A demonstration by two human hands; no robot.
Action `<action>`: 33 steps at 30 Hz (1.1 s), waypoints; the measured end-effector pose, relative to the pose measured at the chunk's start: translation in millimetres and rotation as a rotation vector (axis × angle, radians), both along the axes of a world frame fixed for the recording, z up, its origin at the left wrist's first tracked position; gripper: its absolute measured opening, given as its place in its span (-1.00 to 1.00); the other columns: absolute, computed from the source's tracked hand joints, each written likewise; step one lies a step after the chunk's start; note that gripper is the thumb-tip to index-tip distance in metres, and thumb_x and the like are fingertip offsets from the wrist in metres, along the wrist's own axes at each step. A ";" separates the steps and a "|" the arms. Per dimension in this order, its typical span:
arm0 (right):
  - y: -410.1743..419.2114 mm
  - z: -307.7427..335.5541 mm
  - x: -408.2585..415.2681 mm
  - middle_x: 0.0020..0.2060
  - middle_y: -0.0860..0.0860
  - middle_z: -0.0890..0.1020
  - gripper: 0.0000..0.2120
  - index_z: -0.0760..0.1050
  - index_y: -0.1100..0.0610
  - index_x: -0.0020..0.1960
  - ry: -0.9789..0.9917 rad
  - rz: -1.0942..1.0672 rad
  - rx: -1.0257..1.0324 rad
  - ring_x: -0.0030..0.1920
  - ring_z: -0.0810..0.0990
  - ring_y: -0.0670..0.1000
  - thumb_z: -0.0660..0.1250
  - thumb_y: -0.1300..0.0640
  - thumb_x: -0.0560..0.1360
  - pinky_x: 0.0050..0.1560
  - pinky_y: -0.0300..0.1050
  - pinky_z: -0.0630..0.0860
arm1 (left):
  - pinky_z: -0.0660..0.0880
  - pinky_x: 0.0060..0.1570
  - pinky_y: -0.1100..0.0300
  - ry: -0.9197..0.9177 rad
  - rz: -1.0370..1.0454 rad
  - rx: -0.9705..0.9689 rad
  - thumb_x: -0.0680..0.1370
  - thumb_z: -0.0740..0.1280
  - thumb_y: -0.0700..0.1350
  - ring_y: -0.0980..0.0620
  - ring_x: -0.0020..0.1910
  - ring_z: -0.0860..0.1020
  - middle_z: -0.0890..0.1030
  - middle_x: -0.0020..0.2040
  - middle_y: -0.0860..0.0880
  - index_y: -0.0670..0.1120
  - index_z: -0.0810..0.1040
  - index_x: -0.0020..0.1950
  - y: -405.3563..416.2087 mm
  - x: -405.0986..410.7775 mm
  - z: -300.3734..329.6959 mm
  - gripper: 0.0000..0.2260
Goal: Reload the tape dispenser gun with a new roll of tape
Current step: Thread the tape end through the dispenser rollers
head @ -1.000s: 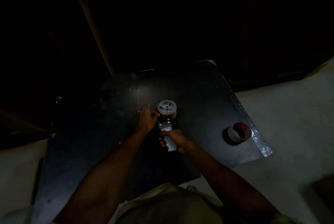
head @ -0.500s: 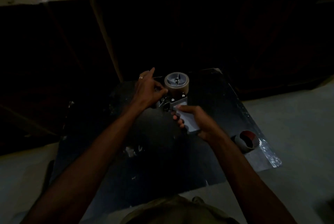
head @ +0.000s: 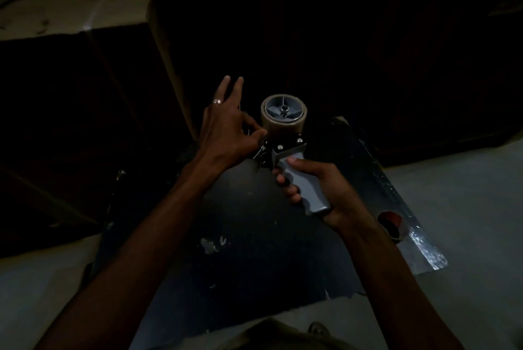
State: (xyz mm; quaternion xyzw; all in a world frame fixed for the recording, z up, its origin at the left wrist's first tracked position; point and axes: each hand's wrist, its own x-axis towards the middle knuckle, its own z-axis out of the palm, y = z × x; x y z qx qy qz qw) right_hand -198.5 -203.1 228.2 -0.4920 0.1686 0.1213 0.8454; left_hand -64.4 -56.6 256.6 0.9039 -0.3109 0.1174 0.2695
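The scene is very dim. My right hand grips the grey handle of the tape dispenser gun, which is held up above the black table. A brown tape roll sits on the gun's grey spool hub, facing me. My left hand is at the gun's left side, thumb and forefinger pinched together near the metal front parts below the roll, the other fingers spread upward. What the pinch holds is too dark to tell. A ring shows on one left finger.
Another tape roll with a red part lies at the table's right edge, beside a shiny strip. Dark furniture or boxes stand behind and to the left. Pale floor surrounds the table.
Both hands have lifted the dispenser gun off the table and toward me. The left hand's outer fingers have spread while thumb and forefinger stay at the gun's front.
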 end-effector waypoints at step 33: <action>3.7 -12.9 -14.7 -0.33 0.05 0.60 -0.73 0.51 0.29 0.10 0.065 0.000 0.031 -0.43 0.50 -0.09 0.25 0.10 0.54 -0.47 -0.30 0.45 | 0.32 0.35 -0.14 -0.134 -0.127 0.012 0.39 0.47 -0.02 -0.13 0.52 0.11 0.29 0.50 -0.10 -0.02 0.72 -0.22 49.5 -38.9 -25.2 -0.91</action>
